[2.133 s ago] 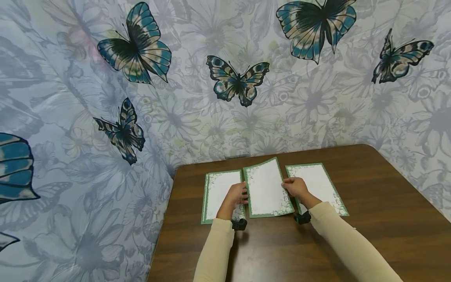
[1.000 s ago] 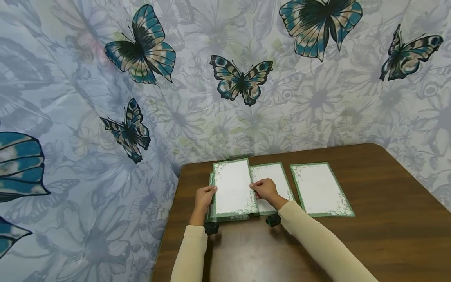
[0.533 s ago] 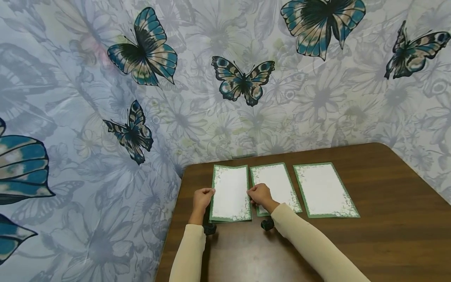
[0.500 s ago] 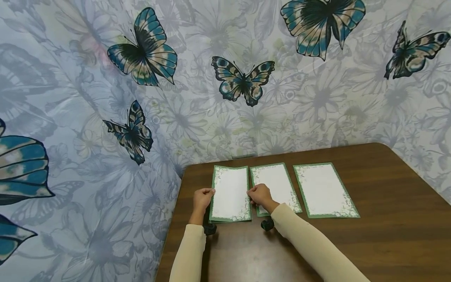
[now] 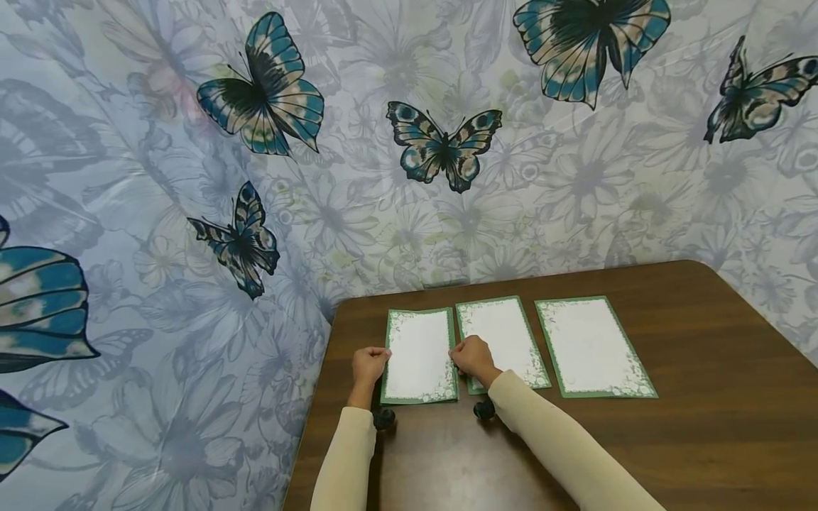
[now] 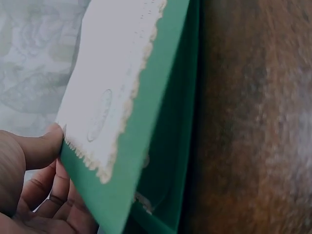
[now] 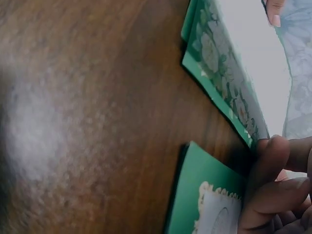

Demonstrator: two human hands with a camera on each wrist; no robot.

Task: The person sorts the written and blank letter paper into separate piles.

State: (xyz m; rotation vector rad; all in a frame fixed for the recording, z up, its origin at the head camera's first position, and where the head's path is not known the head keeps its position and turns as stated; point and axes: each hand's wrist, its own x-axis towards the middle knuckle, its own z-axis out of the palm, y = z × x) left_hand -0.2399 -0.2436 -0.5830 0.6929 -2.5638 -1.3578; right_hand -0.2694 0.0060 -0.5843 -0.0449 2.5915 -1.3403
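Observation:
A white paper sheet [image 5: 420, 358] with a green floral border is at the left of a row, over another green-edged sheet. My left hand [image 5: 368, 367] pinches its left edge between thumb and fingers, as the left wrist view shows with the sheet's corner [image 6: 100, 192]. At its right edge, my right hand [image 5: 473, 356] pinches it; the right wrist view has these curled fingertips [image 7: 278, 168] on the border. A gap shows between the held sheet and the green sheet [image 6: 187, 161] underneath. The middle sheet [image 5: 505, 333] lies partly hidden behind my right hand.
A third similar sheet [image 5: 596, 348] lies flat on the right. All are on a brown wooden table [image 5: 690, 426], whose far edge meets a butterfly-patterned wall covering [image 5: 569, 184]. Black wrist cameras [image 5: 483, 409] hang below both wrists.
Both hands have carried the pinched sheet leftward from the middle and lowered it over the left sheet. In the last half second its far edge has dropped closer to the table.

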